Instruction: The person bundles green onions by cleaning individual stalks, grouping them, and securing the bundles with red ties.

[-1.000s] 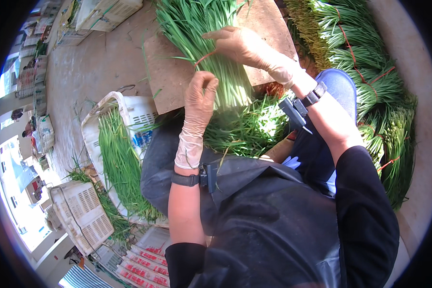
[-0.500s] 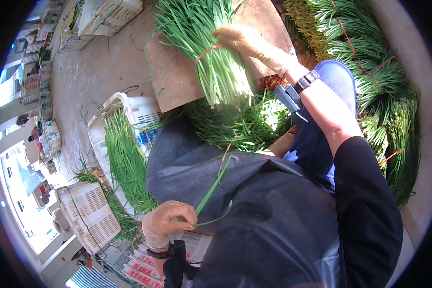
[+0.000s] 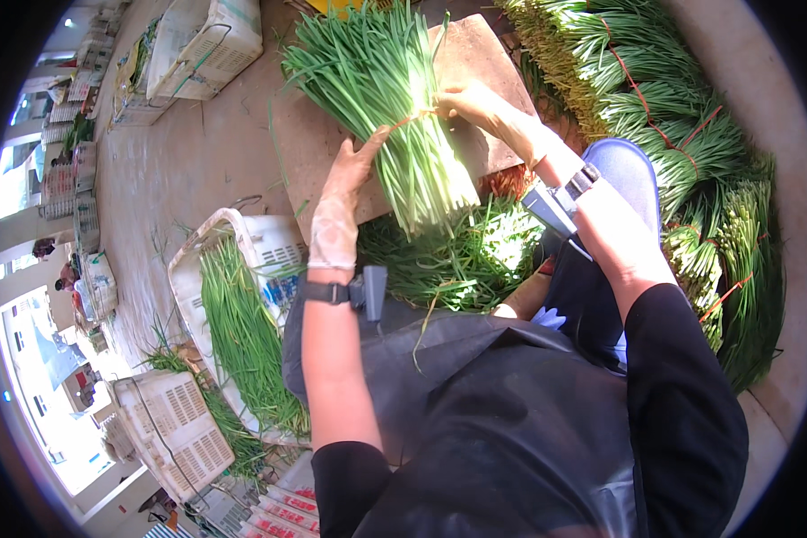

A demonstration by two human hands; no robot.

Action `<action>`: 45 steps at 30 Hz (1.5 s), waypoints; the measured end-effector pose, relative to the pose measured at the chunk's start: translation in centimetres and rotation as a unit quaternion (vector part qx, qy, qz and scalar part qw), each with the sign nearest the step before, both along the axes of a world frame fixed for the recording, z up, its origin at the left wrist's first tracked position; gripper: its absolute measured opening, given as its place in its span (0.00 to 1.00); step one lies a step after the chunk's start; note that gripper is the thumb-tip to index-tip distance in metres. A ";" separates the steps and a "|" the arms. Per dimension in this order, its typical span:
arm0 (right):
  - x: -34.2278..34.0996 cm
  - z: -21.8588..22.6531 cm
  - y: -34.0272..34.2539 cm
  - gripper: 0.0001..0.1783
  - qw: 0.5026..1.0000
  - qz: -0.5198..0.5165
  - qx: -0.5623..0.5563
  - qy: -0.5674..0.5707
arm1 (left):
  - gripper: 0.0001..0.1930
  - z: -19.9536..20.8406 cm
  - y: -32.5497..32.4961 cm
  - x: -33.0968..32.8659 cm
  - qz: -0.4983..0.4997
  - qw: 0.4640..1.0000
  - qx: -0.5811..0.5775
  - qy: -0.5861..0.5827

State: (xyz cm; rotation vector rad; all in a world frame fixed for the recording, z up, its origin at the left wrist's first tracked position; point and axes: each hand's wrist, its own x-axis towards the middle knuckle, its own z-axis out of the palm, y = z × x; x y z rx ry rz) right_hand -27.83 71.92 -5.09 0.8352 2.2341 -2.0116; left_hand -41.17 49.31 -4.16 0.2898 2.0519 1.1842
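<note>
A thick bundle of green garlic chives (image 3: 421,166), bound with a red band (image 3: 410,119), lies over a brown board (image 3: 484,49) in front of me, its pale cut ends toward me. My left hand (image 3: 348,175), gloved, holds the bundle's left side near the band, with the thumb on top and the other fingers partly hidden. My right hand (image 3: 493,117), also gloved, grips the right side at the band, fingertips pressed together there. Loose chives (image 3: 457,255) are heaped under the board's near edge.
To the left, a white basket (image 3: 177,269) holds more chives. Another white crate (image 3: 175,435) stands nearer, lower left, and crates (image 3: 211,58) stand at the far left. Tied chive bundles (image 3: 663,108) are stacked on the right. A black apron (image 3: 511,421) covers my lap.
My left hand has let go of a loose chive leaf near my lap and reached up to the bundle's left side. My right hand stays at the band as the bundle shifts slightly.
</note>
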 end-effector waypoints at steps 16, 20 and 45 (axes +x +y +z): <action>-0.6 12.7 -0.8 0.13 0.901 0.092 0.204 0.373 | 0.24 12.5 4.2 3.4 0.000 0.896 0.418 0.150; -1.2 13.0 0.0 0.09 0.849 0.169 0.170 0.470 | 0.23 11.1 3.2 1.6 -0.047 0.903 0.385 0.183; 0.8 -1.2 1.0 0.19 0.981 0.047 0.189 -0.008 | 0.47 0.1 3.6 0.1 0.022 0.992 0.062 0.109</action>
